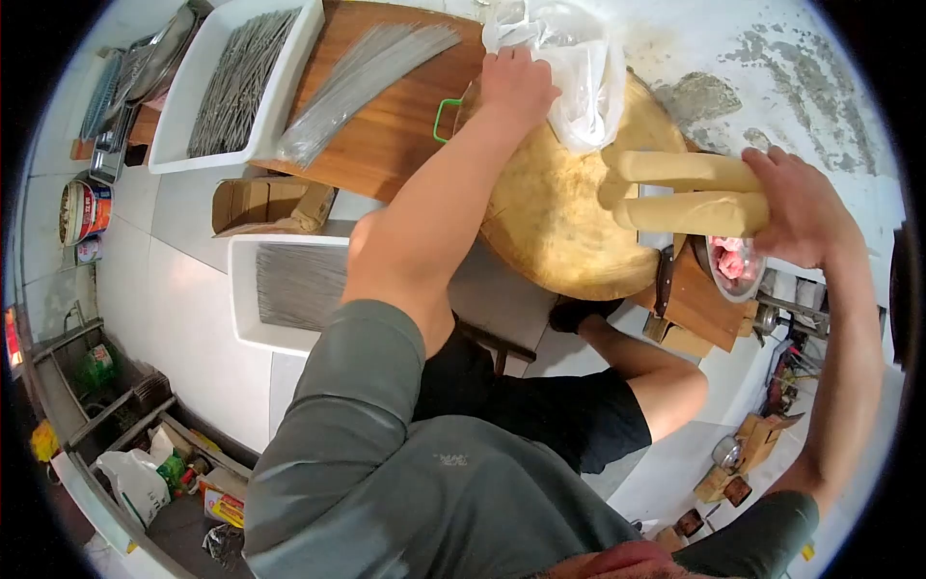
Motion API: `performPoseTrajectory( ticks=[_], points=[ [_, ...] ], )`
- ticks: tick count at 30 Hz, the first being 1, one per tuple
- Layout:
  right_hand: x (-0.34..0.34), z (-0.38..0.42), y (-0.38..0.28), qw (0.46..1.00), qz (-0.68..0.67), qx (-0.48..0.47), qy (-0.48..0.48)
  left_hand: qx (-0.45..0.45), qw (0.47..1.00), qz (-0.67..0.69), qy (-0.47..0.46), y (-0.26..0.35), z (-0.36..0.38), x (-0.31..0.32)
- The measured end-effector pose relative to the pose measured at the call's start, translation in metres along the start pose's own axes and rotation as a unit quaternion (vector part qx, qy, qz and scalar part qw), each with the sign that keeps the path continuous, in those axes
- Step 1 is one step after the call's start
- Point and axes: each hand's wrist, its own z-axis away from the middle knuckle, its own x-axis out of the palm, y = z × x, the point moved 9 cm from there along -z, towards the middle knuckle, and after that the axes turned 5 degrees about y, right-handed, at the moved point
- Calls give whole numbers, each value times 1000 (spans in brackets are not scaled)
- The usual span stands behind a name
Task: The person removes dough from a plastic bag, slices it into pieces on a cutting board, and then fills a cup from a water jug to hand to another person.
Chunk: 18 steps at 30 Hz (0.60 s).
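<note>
My right hand [805,207] is closed around the ends of two thick tan rolls [693,214], smooth and soft-looking, held side by side over the board. Below them lies a round wooden chopping board [550,227]. At its back edge sits a crumpled white plastic bag [588,82], and the fingers of my left hand [518,87] are curled at the bag's left side. A knife with a dark handle [664,280] rests on the board's right side, its blade partly hidden under the rolls. Beside it, a metal bowl [718,280] contains pink raw meat [735,259].
A bundle of thin skewers in clear plastic [362,87] lies on the wooden table [405,145]. Left of it stands a white tub [299,82] of metal skewers. Lower down are a cardboard box [273,205] and another white tub [243,299] with skewers.
</note>
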Motion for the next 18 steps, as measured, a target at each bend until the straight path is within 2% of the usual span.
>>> performPoseTrajectory(
  ticks=[2, 3, 5, 8, 11, 12, 14, 15, 18],
  points=[
    [-2, -10, -16, 999, -6, -34, 15, -77, 987, 71, -122, -5, -4, 17],
    [-1, -13, -21, 999, -23, -38, 30, -84, 984, 82, -131, -4, -4, 23],
    [2, -23, -30, 995, -56, -47, 65, -101, 979, 102, -145, -8, -6, 35],
    [49, -46, -31, 978, -168, -79, 90, -59, 957, 277, -63, -18, -38, 71],
    [126, -59, -36, 927, -327, -110, 144, -136, 846, 513, -55, -10, -16, 25],
    [159, -64, -26, 926, -356, -58, 115, -114, 853, 509, -12, -13, -19, 27],
    [183, -63, -34, 931, -348, -37, 107, -54, 945, 319, -42, -5, -11, 17],
    [191, -63, -38, 936, -339, -28, 95, -16, 974, 216, -58, 4, -7, 11],
    [192, -63, -41, 955, -268, 9, 127, 49, 978, 185, -78, 40, 9, 7]
  ],
)
